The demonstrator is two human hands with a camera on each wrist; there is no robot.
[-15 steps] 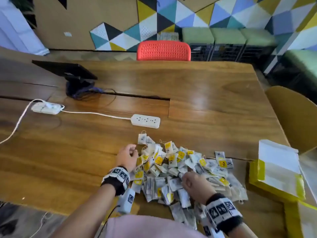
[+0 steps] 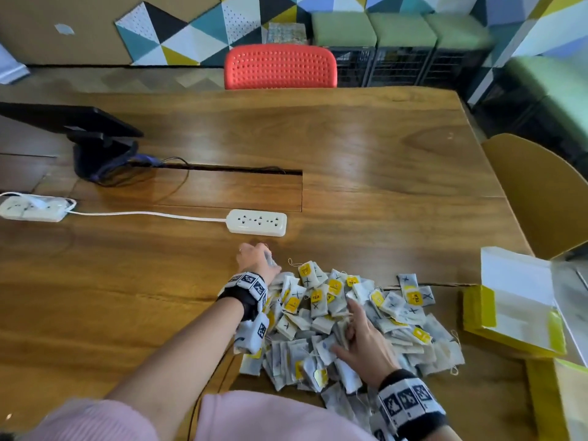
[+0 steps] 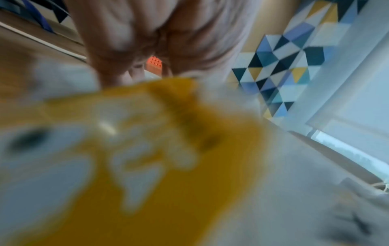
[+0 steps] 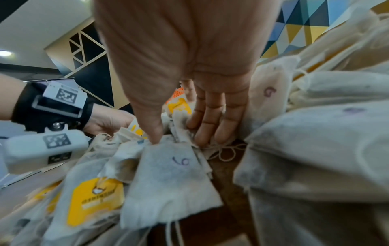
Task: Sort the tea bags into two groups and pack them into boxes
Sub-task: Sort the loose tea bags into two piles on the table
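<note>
since the earlier frame the left hand (image 2: 258, 261) has reached out from the pile's left side to its far left corner, toward the near power strip (image 2: 257, 222), and the right hand (image 2: 362, 340) has uncurled from a fist.

wooden table (image 2: 366, 148) carries everything. an open yellow and white box (image 2: 512, 308) lies at its right edge, and a second yellow box (image 2: 555, 405) sits at the near right corner, only partly in view. the pile of tea bags (image 2: 337, 316) spreads along the near edge, between the left hand and the open box, apart from the box. some bags bear yellow tags, some a pen mark.

right hand lies flat on the middle of the pile, fingers straight and spread, pressing bags down; in the right wrist view the fingertips (image 4: 202, 136) and thumb rest on the bags. left hand's fingers curl over a tea bag at the pile's far left corner; the left wrist view is too blurred to tell how firmly it holds.
</note>
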